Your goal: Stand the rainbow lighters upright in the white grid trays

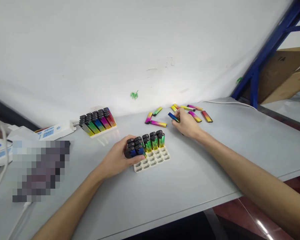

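A white slotted tray (pixel 153 161) lies on the grey table, with several upright lighters (pixel 154 141) in its back and left slots; its front right slots are bare. My left hand (pixel 117 158) is wrapped round the lighters at the tray's left end. Farther right, my right hand (pixel 186 123) pinches a blue lighter (pixel 173 117) near the wall. Loose colourful lighters (pixel 158 123) lie on both sides of my right hand, some yellow, pink, green or red. A second tray (pixel 103 132), filled with upright lighters (pixel 98 123), stands at the back left.
At the left are a white power strip (pixel 53 131), white cables and a pixelated dark item (pixel 42 171). A white wall (pixel 115 60) runs behind the table (pixel 202 176). Blue metal framing (pixel 254 86) and cardboard (pixel 277 73) stand at the right.
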The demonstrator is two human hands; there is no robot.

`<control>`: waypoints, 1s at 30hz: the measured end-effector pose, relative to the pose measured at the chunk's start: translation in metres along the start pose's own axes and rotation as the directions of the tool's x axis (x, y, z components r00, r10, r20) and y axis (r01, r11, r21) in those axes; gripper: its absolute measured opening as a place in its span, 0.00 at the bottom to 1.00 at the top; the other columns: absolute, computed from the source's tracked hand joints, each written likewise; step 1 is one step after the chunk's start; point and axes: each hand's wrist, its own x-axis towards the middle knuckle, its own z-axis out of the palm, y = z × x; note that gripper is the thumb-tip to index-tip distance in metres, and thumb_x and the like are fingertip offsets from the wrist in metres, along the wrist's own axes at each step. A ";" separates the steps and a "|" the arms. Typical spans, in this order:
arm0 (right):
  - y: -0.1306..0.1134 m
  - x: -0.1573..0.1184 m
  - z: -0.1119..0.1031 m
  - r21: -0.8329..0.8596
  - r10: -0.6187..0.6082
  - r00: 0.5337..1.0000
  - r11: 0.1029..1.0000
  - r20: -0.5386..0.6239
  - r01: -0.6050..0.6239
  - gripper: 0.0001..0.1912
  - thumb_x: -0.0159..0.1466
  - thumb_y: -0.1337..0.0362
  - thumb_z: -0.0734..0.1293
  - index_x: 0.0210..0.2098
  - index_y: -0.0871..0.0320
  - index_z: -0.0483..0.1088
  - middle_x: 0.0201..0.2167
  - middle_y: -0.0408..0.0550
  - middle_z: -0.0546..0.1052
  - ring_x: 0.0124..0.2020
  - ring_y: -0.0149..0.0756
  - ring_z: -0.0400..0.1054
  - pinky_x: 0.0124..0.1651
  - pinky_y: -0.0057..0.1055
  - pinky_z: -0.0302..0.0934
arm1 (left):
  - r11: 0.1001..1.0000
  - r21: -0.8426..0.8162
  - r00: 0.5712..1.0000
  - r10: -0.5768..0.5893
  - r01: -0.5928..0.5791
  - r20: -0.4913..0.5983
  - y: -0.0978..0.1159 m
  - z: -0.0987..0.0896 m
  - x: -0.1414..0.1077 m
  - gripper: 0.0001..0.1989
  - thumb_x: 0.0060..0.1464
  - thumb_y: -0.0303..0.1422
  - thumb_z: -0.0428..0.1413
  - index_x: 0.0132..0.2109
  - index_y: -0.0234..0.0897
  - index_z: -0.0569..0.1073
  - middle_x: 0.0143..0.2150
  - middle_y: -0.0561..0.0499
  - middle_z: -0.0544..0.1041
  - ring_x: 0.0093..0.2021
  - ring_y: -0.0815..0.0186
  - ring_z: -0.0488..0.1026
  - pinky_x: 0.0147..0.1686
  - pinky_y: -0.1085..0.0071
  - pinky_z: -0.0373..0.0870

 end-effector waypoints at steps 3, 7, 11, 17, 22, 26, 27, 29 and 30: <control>-0.014 -0.010 -0.001 0.134 -0.097 0.995 0.987 0.015 0.094 0.14 0.62 0.63 0.61 0.48 0.57 0.63 0.39 0.50 0.76 0.37 0.42 0.70 0.39 0.36 0.60 | 1.000 -0.029 1.000 -0.007 0.006 -0.009 -0.001 0.001 0.000 0.29 0.48 0.49 0.65 0.53 0.42 0.68 0.46 0.50 0.76 0.44 0.60 0.74 0.43 0.64 0.72; -0.037 -0.026 -0.005 0.241 -0.132 0.988 0.964 0.084 0.108 0.11 0.67 0.58 0.57 0.41 0.56 0.67 0.31 0.46 0.74 0.33 0.41 0.67 0.36 0.35 0.58 | 1.000 -0.029 0.999 0.008 -0.010 -0.040 -0.001 0.005 0.000 0.31 0.48 0.49 0.65 0.55 0.43 0.68 0.50 0.49 0.76 0.48 0.58 0.74 0.46 0.63 0.72; -0.050 -0.039 -0.003 0.359 -0.106 0.985 0.932 0.134 0.051 0.10 0.68 0.58 0.55 0.42 0.54 0.65 0.26 0.42 0.72 0.28 0.38 0.64 0.32 0.33 0.56 | 0.999 0.034 0.999 0.010 -0.009 -0.049 -0.002 0.006 0.001 0.29 0.49 0.51 0.64 0.53 0.42 0.69 0.49 0.48 0.76 0.48 0.56 0.75 0.46 0.61 0.72; -0.055 -0.046 0.000 0.520 -0.085 0.985 0.854 0.147 -0.004 0.21 0.71 0.47 0.53 0.36 0.55 0.67 0.25 0.42 0.66 0.28 0.35 0.61 0.31 0.31 0.55 | 0.977 0.209 0.996 0.055 -0.040 -0.066 -0.003 0.005 0.001 0.25 0.51 0.53 0.60 0.48 0.41 0.71 0.46 0.49 0.75 0.45 0.55 0.74 0.45 0.60 0.70; -0.055 -0.047 0.000 0.603 -0.080 0.981 0.797 0.177 -0.044 0.22 0.69 0.44 0.56 0.37 0.55 0.68 0.22 0.39 0.63 0.23 0.31 0.56 0.26 0.29 0.52 | 0.970 0.241 0.996 0.059 -0.042 -0.062 -0.003 0.004 0.001 0.24 0.52 0.54 0.59 0.47 0.42 0.70 0.45 0.49 0.75 0.45 0.56 0.73 0.44 0.61 0.69; -0.055 -0.047 0.004 0.650 -0.049 0.984 0.756 0.172 -0.076 0.19 0.65 0.42 0.62 0.40 0.52 0.62 0.21 0.35 0.63 0.20 0.30 0.53 0.23 0.28 0.51 | 0.969 0.244 0.997 0.062 -0.050 -0.044 -0.002 0.004 0.001 0.23 0.53 0.53 0.59 0.47 0.42 0.70 0.45 0.49 0.74 0.46 0.55 0.73 0.45 0.60 0.68; -0.055 -0.047 0.005 0.663 -0.040 0.984 0.743 0.173 -0.087 0.19 0.65 0.42 0.62 0.40 0.51 0.61 0.21 0.35 0.62 0.19 0.29 0.53 0.23 0.27 0.51 | 0.968 0.246 0.997 0.063 -0.051 -0.043 -0.001 0.004 0.001 0.23 0.53 0.53 0.59 0.47 0.42 0.70 0.45 0.49 0.74 0.46 0.55 0.73 0.45 0.60 0.68; -0.055 -0.046 0.006 0.690 -0.015 0.983 0.714 0.182 -0.117 0.20 0.64 0.40 0.62 0.38 0.51 0.61 0.20 0.34 0.60 0.18 0.28 0.50 0.21 0.27 0.49 | 0.967 0.251 0.997 0.066 -0.054 -0.040 -0.001 0.003 0.001 0.22 0.54 0.53 0.59 0.47 0.42 0.70 0.44 0.49 0.74 0.46 0.56 0.73 0.45 0.60 0.68; -0.055 -0.045 0.006 0.703 -0.003 0.980 0.696 0.200 -0.142 0.21 0.64 0.39 0.62 0.37 0.51 0.62 0.20 0.34 0.58 0.18 0.28 0.49 0.20 0.26 0.47 | 0.966 0.251 0.997 0.070 -0.057 -0.040 -0.001 0.003 0.001 0.22 0.54 0.53 0.59 0.46 0.41 0.70 0.44 0.49 0.74 0.46 0.56 0.72 0.44 0.61 0.68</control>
